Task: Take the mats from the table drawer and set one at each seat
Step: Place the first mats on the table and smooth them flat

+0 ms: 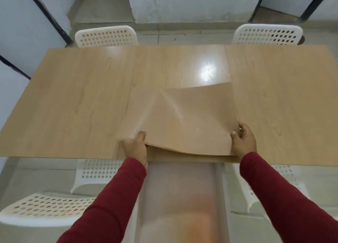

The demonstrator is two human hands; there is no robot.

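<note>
A stack of thin, translucent tan mats lies over the near edge of the light wooden table, bowed upward at the front. My left hand pinches the near left corner, thumb on top. My right hand grips the near right edge. Below the table edge a pale, blurred surface extends toward me; I cannot tell whether it is the open drawer. Both arms wear dark red sleeves.
Two white perforated chairs stand at the far side, one left and one right. Another white chair sits near left, and a fourth shows near right behind my arm. Black frame posts and pale walls surround the area.
</note>
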